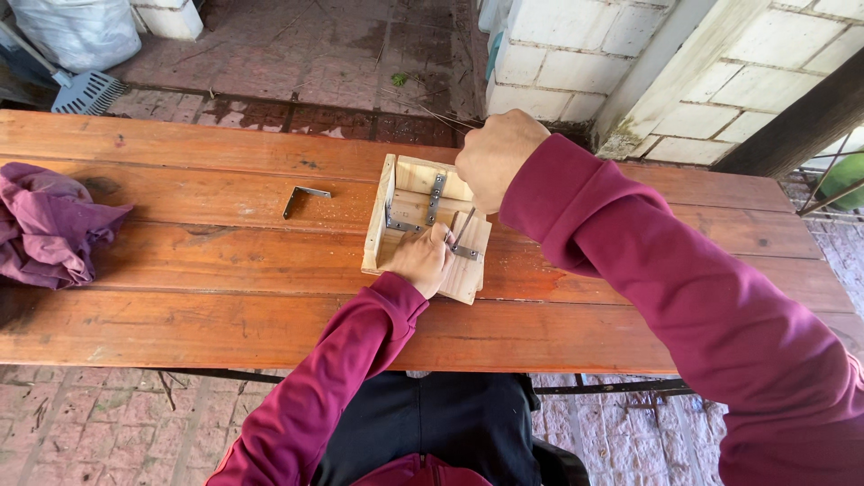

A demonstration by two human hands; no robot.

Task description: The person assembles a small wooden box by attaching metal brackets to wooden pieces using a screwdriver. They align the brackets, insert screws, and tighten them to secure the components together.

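The left hand (421,259) presses flat on the small wooden box (427,227); the right hand (493,159), fisted around a thin tool, hovers just above the box's far side.

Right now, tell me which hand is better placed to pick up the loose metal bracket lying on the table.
Probably the left hand: it rests on the wooden box, on the same side as the metal corner bracket. The right hand is fisted around a thin tool above the box, farther away.

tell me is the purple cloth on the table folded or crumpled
Crumpled: the purple cloth lies bunched in loose, uneven folds at the table's left end.
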